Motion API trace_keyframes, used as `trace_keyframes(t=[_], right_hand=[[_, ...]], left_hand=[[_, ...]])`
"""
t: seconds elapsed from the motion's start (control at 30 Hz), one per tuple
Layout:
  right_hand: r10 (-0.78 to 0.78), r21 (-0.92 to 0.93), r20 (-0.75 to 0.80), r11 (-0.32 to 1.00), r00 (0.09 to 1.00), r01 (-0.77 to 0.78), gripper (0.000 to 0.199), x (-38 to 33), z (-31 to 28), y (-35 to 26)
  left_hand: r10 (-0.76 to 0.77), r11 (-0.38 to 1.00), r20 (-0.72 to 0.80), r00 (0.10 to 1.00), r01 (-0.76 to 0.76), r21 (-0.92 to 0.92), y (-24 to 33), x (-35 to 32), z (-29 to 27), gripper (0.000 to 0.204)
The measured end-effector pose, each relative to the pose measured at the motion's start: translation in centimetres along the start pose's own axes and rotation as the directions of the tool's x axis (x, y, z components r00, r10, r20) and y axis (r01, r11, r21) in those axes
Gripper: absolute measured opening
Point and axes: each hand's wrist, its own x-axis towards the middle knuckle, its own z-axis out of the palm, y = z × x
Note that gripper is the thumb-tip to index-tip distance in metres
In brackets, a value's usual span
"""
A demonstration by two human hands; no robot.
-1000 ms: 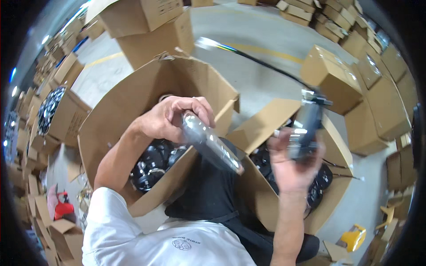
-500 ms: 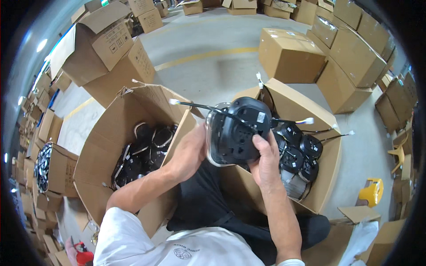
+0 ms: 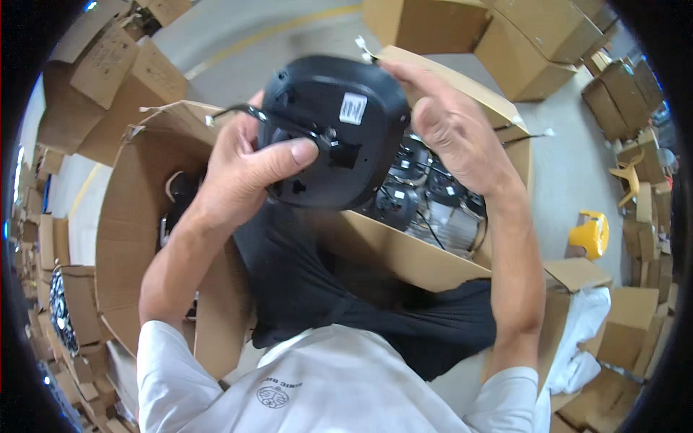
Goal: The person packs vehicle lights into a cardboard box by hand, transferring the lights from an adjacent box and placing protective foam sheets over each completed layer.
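My left hand [image 3: 245, 162] grips a black rounded-square plastic housing [image 3: 361, 169], its thumb pressed across the face and its other fingers behind. A white label sits on that face, and a black cable [image 3: 234, 108] with a white plug sticks out to the left past the thumb. Beside the housing's right edge is my right hand [image 3: 462, 133], open, fingers stretched toward the upper corner and thumb apart. Whether its fingertips touch the edge I cannot tell. Beneath the right hand, an open carton [image 3: 411, 256] contains several similar black units [image 3: 397, 206] with cables.
At my left stands another open carton [image 3: 133, 224] with dark parts inside, mostly hidden by my arm. Stacked cardboard boxes [image 3: 534, 43] rise at the far right. A yellow stool [image 3: 590, 234] and a white plastic bag [image 3: 577, 346] are on the right.
The housing has come up closer and turned, showing its labelled face more squarely. My left thumb now lies on it, while my right hand has let go of its face and opened. The view has shifted.
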Motion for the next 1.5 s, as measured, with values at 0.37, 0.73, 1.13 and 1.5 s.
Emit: trace_keyframes(t=[0.37, 0.73, 1.13, 1.5], right_hand=[[0.559, 0.098, 0.314, 0.785, 0.767, -0.612, 0.079, -6.8, -4.5, 12.6], [0.866, 0.137, 0.466, 0.133, 0.182, -0.982, 0.061, -27.3, -3.9, 34.4], [0.918, -0.906, 0.397, 0.392, 0.002, -0.158, 0.066, -25.4, -4.4, 33.7], [0.721, -0.739, 0.670, 0.628, 0.174, 0.245, 0.025, -24.4, -3.6, 36.8]], left_hand=[[-0.161, 0.888, 0.130, 0.978, 0.086, 0.453, -10.9, 4.6, -1.0, 0.092], [-0.334, 0.848, 0.105, 0.937, 0.250, 0.468, -12.5, 7.7, -5.1, 0.067], [0.163, 0.870, -0.183, 0.970, -0.054, 0.491, -1.7, 0.8, -22.1, 0.049], [-0.372, 0.020, -0.672, 0.641, 0.729, 0.684, -28.6, -30.7, -47.7, 0.058]])
